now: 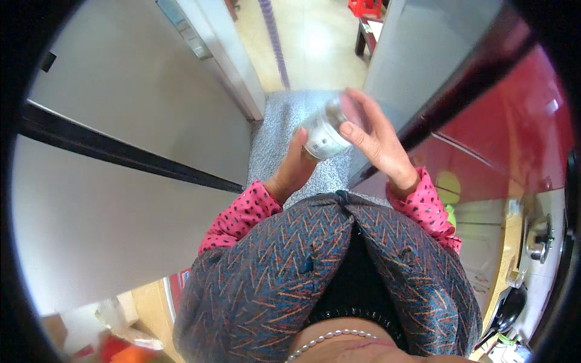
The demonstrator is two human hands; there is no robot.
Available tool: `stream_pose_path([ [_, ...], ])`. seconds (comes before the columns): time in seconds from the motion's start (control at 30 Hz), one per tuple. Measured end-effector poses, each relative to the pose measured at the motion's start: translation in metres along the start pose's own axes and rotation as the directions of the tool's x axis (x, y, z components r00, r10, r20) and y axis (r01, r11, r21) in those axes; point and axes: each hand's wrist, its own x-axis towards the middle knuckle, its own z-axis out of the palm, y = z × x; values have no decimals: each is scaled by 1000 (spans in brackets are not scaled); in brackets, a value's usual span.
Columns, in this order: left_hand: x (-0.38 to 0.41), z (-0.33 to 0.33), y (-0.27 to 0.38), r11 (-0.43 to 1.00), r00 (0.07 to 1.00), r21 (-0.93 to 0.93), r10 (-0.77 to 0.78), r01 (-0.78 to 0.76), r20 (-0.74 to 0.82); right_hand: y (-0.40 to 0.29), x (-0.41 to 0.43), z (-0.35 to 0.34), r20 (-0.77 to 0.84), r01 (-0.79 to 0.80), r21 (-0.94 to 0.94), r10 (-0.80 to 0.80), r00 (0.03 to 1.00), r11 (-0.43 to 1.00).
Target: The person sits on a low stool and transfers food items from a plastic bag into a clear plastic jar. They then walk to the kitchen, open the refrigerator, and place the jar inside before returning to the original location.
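A cylindrical jar (pixel 324 139) with a white label bearing writing is held tilted in front of me, above the grey mat. My left hand (pixel 295 168) is closed round its lower end, the thumb against its side. At the upper right end of the jar, my right hand (pixel 379 138) grips a reddish lid (pixel 353 109), with fingers over the far edge and thumb on the near side. The lid area is blurred; whether the lid is seated on the jar or lifted off cannot be told.
Grey speckled mat (pixel 272 136) lies in a doorway. Large grey panels (pixel 136 104) stand to the left, glossy red panels (pixel 513 122) to the right. Beyond are a dark table (pixel 363 41) and a red plastic stool (pixel 365 8). A counter (pixel 501 272) with a black pan (pixel 510 308) is at lower right.
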Motion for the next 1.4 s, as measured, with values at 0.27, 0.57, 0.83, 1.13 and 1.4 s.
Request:
stream_pose_path([
  [0.27, 0, -4, -8, 982, 977, -61, -169, 178, 127, -4, -20, -3, -51, 118, -508, -167, 985, 853],
  [0.57, -1, -3, -34, 800, 862, -332, -417, 499, 289, -31, -40, -20, 255, 438, -556, -357, 899, 706],
  [0.83, 2, -5, -53, 809, 829, -206, -500, 551, 252, -2, -73, -27, 107, 163, -410, -131, 986, 897],
  [1.13, -6, -7, -66, 850, 861, -152, -484, 505, 154, 20, -91, -37, 224, 210, -442, -119, 967, 872],
  [1.4, -18, -41, -62, 788, 824, -244, -556, 565, 111, -34, -71, -51, 361, 154, -94, -111, 926, 984],
])
